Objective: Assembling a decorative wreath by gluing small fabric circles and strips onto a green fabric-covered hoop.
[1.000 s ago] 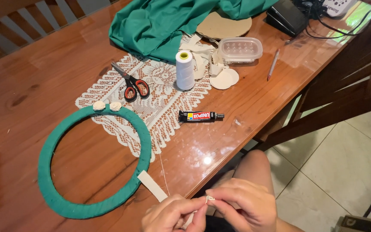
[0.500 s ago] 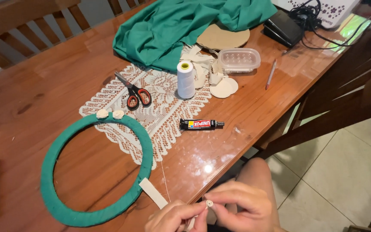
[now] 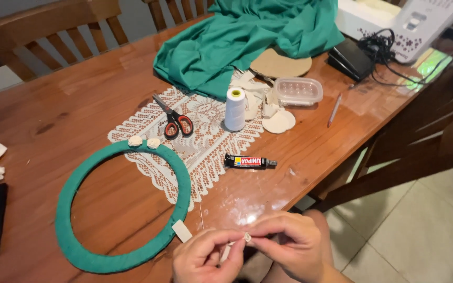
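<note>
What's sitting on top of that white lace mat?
On the lace mat lie red-handled scissors and an upright spool of white thread. The green ring overlaps its edge. The green cloth covers its far end.

A glossy reddish-brown wooden bench [image 3: 69, 105] caught a bright glare near its 5 o'clock edge. Slatted wooden chairs [image 3: 43, 31] stood at 11 o'clock, another dark chair [image 3: 425, 141] at 3 o'clock, over pale floor tiles [image 3: 425, 236].

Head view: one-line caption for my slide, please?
Left hand and right hand pinch a tiny cream fabric piece beside a green fabric-wrapped ring on a wooden table.
</note>
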